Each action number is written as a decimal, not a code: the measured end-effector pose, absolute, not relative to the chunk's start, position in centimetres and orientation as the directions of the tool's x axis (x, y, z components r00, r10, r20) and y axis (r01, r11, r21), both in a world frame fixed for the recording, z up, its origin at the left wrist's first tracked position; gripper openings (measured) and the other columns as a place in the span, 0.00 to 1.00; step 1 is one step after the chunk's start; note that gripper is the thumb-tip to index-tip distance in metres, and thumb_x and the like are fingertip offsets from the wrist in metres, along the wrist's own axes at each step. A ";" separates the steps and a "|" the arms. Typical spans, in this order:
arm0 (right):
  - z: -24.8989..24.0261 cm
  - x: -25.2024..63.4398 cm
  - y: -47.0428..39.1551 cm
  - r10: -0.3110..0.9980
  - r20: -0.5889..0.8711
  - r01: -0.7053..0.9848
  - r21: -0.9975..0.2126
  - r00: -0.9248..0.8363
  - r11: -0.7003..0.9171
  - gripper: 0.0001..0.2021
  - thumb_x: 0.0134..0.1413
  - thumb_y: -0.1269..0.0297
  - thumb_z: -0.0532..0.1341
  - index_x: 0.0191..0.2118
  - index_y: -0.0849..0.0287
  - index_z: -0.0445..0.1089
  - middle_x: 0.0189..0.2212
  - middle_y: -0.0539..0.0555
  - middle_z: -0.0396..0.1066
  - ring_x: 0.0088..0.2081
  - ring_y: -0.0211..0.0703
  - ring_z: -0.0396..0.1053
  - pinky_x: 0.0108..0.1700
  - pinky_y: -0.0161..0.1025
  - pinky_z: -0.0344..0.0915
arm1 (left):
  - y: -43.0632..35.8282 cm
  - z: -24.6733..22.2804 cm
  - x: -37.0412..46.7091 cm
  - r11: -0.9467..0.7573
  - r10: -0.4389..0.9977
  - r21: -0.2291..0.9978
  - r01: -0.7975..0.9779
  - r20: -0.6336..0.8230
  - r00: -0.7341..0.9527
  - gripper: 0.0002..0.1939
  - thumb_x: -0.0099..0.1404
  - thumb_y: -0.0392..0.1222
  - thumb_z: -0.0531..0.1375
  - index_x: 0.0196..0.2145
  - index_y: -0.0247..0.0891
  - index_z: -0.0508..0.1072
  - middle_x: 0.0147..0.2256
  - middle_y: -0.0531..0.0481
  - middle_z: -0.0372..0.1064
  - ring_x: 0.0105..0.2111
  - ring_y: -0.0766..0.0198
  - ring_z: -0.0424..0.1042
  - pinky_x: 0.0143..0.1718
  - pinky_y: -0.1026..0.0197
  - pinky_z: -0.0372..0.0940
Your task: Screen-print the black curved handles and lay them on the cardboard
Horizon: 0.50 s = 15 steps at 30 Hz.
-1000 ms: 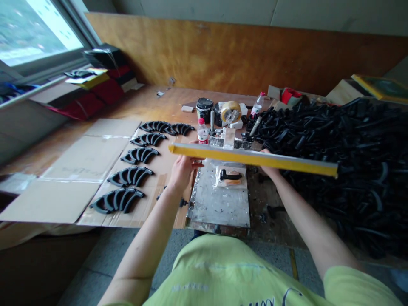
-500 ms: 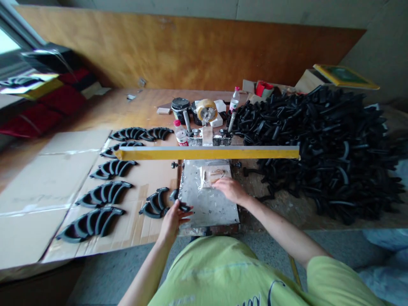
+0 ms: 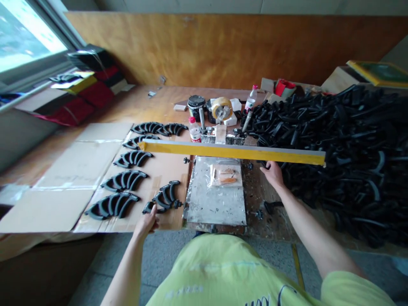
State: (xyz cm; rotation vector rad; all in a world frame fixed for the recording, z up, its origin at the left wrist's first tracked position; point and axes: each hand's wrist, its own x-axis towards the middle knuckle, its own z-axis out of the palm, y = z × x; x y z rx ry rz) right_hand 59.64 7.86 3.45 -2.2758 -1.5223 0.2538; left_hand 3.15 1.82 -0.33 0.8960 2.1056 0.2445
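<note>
My left hand [image 3: 148,220] is at the near end of a short row on the cardboard, its fingers closed on a curved black plastic handle [image 3: 149,207]. Right beside that handle lie other curved black handles [image 3: 166,194], fanned together. At the left edge of the big black pile, my right hand [image 3: 273,173] pinches one end of a black piece [image 3: 264,165]; most of that piece is hidden. Between my hands sits a flat grey plate fixture [image 3: 216,208], with a taped wooden block [image 3: 225,175] on it.
A yellow-and-grey bar [image 3: 232,152] spans above the fixture. The heaped black handles [image 3: 338,136] cover the right side. Fanned rows [image 3: 112,206] lie on cardboard [image 3: 63,204] at left. Bottles [image 3: 194,131], a black tub [image 3: 196,106] and a tape roll [image 3: 222,109] stand behind.
My left hand has moved left from the fixture's edge to the short row with a handle. My right hand has left the wooden block and reached the pile's edge. The view has shifted left.
</note>
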 end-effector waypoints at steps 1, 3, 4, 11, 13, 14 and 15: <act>4.0 58.3 8.2 0.948 0.122 0.858 -0.470 0.294 -0.205 0.06 0.53 0.62 0.61 0.34 0.58 0.67 0.31 0.55 0.70 0.36 0.49 0.68 0.42 0.44 0.63 | 2.5 0.5 3.1 0.709 0.682 0.431 0.558 -0.618 -0.390 0.28 0.62 0.63 0.50 0.19 0.36 0.67 0.13 0.43 0.64 0.14 0.57 0.66 0.15 0.59 0.61; 4.8 55.2 8.5 0.975 0.220 0.831 -0.547 0.033 0.095 0.04 0.55 0.65 0.60 0.36 0.58 0.68 0.35 0.55 0.71 0.39 0.48 0.68 0.45 0.44 0.64 | 4.4 3.1 3.8 0.650 0.738 0.515 0.558 -0.601 -0.305 0.27 0.60 0.64 0.53 0.22 0.35 0.70 0.13 0.47 0.64 0.13 0.61 0.64 0.14 0.63 0.59; 5.0 53.5 8.6 0.963 0.251 0.796 -0.562 -0.095 0.225 0.05 0.56 0.68 0.59 0.39 0.57 0.69 0.37 0.56 0.71 0.41 0.48 0.68 0.47 0.45 0.64 | 5.5 4.8 4.7 0.574 0.809 0.626 0.527 -0.533 -0.248 0.26 0.59 0.64 0.55 0.25 0.35 0.71 0.14 0.49 0.65 0.13 0.63 0.64 0.15 0.64 0.59; 4.8 45.7 8.1 0.853 0.262 0.753 -0.401 -0.451 0.521 0.15 0.59 0.75 0.54 0.49 0.59 0.73 0.43 0.58 0.72 0.48 0.48 0.64 0.53 0.47 0.63 | 12.6 17.9 16.7 -0.003 0.997 1.000 -0.001 0.003 -0.083 0.26 0.60 0.63 0.57 0.40 0.36 0.72 0.19 0.53 0.68 0.15 0.70 0.63 0.19 0.69 0.60; 5.3 44.9 8.0 0.853 0.255 0.780 -0.346 -0.456 0.521 0.13 0.59 0.73 0.56 0.47 0.60 0.74 0.43 0.59 0.73 0.49 0.49 0.64 0.52 0.48 0.63 | 13.1 20.0 19.3 -0.064 0.997 0.993 -0.095 0.059 -0.057 0.26 0.63 0.63 0.54 0.39 0.35 0.73 0.18 0.53 0.66 0.16 0.70 0.63 0.19 0.68 0.60; 5.7 44.8 7.9 0.856 0.261 0.792 -0.330 -0.447 0.514 0.12 0.58 0.72 0.58 0.45 0.59 0.75 0.43 0.59 0.73 0.49 0.49 0.65 0.53 0.48 0.64 | 13.1 20.6 20.1 -0.082 0.996 0.991 -0.106 0.076 -0.055 0.27 0.64 0.63 0.53 0.38 0.34 0.74 0.17 0.53 0.64 0.16 0.69 0.63 0.19 0.68 0.59; 6.1 45.0 7.8 0.867 0.276 0.805 -0.331 -0.415 0.492 0.09 0.56 0.71 0.61 0.42 0.59 0.76 0.42 0.58 0.75 0.49 0.49 0.66 0.53 0.48 0.64 | 12.9 20.9 20.6 -0.095 0.994 0.990 -0.101 0.089 -0.058 0.28 0.64 0.63 0.52 0.38 0.34 0.74 0.16 0.53 0.64 0.16 0.68 0.64 0.19 0.67 0.59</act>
